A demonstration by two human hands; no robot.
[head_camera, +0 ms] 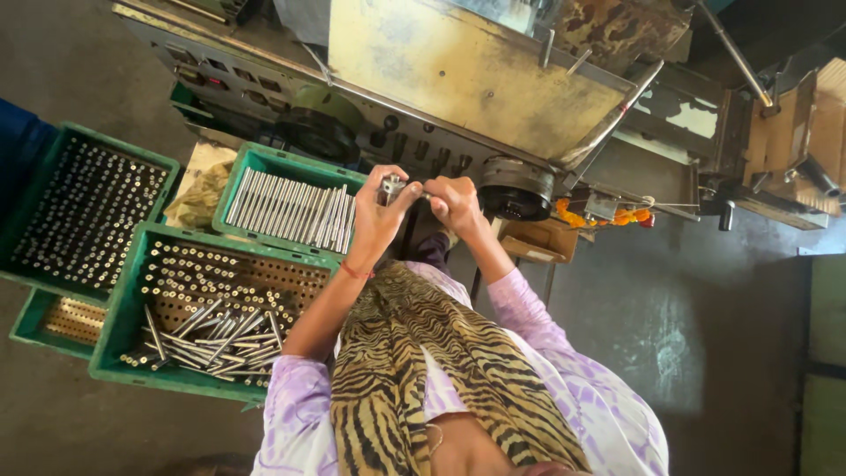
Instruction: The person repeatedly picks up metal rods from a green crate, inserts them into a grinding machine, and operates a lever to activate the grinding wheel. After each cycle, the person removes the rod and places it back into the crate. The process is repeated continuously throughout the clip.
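Observation:
My left hand (pixel 377 216) and my right hand (pixel 456 204) meet in front of a worn machine (pixel 458 70). The left hand's fingers are closed on a small grey metal block (pixel 392 187). The right hand pinches what looks like a thin metal pin (pixel 424 194) against that block. A red thread circles my left wrist. My lilac sleeves and a tiger-striped scarf fill the lower middle of the view.
A green crate of long steel rods (pixel 291 210) lies just left of my hands. Nearer me is a green crate with a perforated board and loose rods (pixel 211 326). Another crate of upright pins (pixel 84 211) stands far left. Cardboard boxes (pixel 815 123) are at the right.

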